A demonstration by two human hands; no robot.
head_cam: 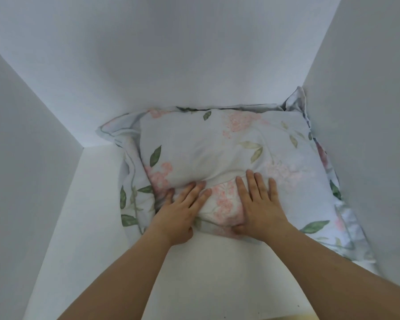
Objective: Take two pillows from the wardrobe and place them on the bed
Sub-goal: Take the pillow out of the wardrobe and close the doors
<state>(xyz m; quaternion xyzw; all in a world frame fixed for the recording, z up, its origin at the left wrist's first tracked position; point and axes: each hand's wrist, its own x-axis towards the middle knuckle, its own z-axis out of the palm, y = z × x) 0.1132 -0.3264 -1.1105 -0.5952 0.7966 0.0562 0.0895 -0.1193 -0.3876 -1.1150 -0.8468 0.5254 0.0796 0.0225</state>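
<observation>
A pale blue pillow (217,146) printed with pink flowers and green leaves lies inside a white wardrobe compartment, pushed toward the back right corner. More of the same floral fabric (131,181) sticks out beneath it on the left and right; I cannot tell whether this is a second pillow. My left hand (180,211) and my right hand (259,204) grip the upper pillow's front edge side by side, fingers on top and thumbs tucked under. The fabric bunches up between them.
The compartment's white shelf floor (95,215) shows bare to the left of the pillow and in front of it. White walls close in on the left (28,158), the right (367,135) and the back (171,65).
</observation>
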